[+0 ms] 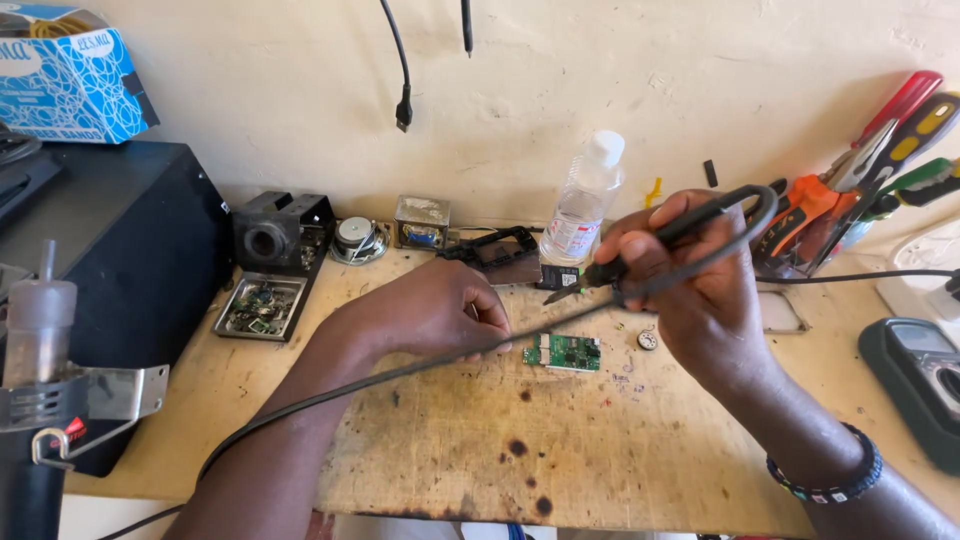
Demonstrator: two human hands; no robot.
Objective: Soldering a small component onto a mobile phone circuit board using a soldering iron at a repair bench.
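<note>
Far left there's one black box [130, 240] with a hot-air tool [35, 380] parked in a metal holder in front of it, then one little tray of parts [258, 306] and a small speaker [357, 238] against the wall. The left hand [430, 310] rests curled on the wooden board [500, 450], fingers loosely closed. I can't tell if it's pinching anything. Just right of it lies one small green circuit board [562, 352], flat and untouched. That thing looks feather-light, stiff and easy to damage, so I'd take it by the bare edges. Behind stands one clear plastic bottle [583, 205]. The right hand [690, 290] is wrapped tight around one soldering iron [670, 235], tip hovering above the green board. Further right I count one multimeter [915, 385], plus a bunch of screwdrivers [880, 170].
</note>
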